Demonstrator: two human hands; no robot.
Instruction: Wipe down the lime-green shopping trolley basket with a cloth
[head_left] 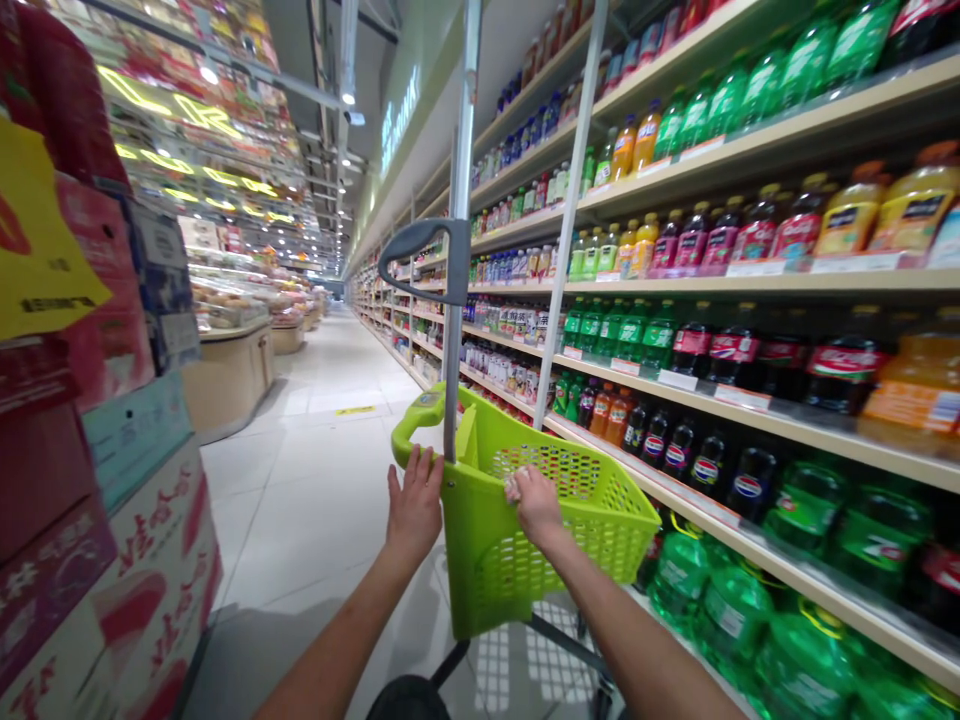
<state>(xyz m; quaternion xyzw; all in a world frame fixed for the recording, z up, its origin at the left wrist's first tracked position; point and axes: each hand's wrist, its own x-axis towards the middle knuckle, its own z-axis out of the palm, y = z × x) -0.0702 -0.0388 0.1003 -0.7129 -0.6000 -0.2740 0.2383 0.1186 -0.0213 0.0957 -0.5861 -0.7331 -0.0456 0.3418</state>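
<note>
A lime-green shopping cart (480, 560) with a perforated basket stands right in front of me. My left hand (416, 505) lies against the cart's handle end, its fingers stretched out and apart, touching the green plastic beside the metal pole (452, 400). Over the basket's near rim is my right hand (538, 508), closed in a fist. A small crumpled whitish piece (513, 488), perhaps tissue, pokes out between its fingers. Higher up the pole sits a grey loop-shaped handle (424, 262), which neither hand touches. Through the basket holes I cannot make out any contents.
Shelves of drink bottles (739, 345) run along the right, close to the cart. Large green bottles (731, 600) stand at floor level. Stacked cartons (150, 560) with a yellow sign (45, 240) rise at left. A tiled aisle (315, 400) leads ahead past display counters (229, 375).
</note>
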